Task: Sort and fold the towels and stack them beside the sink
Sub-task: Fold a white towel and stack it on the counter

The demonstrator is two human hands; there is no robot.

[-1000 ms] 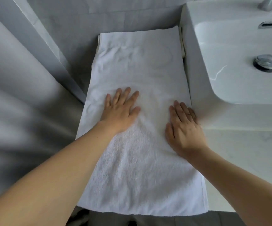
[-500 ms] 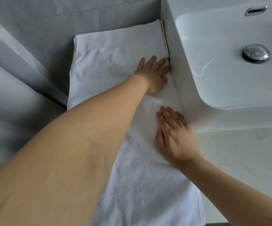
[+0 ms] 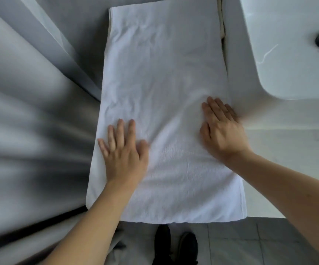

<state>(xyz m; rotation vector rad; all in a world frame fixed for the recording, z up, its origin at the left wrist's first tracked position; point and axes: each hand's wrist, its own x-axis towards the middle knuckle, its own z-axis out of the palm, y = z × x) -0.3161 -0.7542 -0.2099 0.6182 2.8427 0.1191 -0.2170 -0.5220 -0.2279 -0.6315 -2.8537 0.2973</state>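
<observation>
Left hand [image 3: 124, 150] back from the far edge by the sink [image 3: 292, 54], now flat on the white towel's [image 3: 164, 83] near left part; right hand [image 3: 221, 129] unmoved at the right edge. Fingers [image 3: 120, 131] of both straight, pressing, grasping nothing. Smoothing apparently near done, next fold likely due. Towel spread on the bench [image 3: 288, 169] just left of the sink, long axis running away from the person.

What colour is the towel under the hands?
Plain white, no pattern. The towel shows best in the head view, lying flat beside the sink.
</observation>
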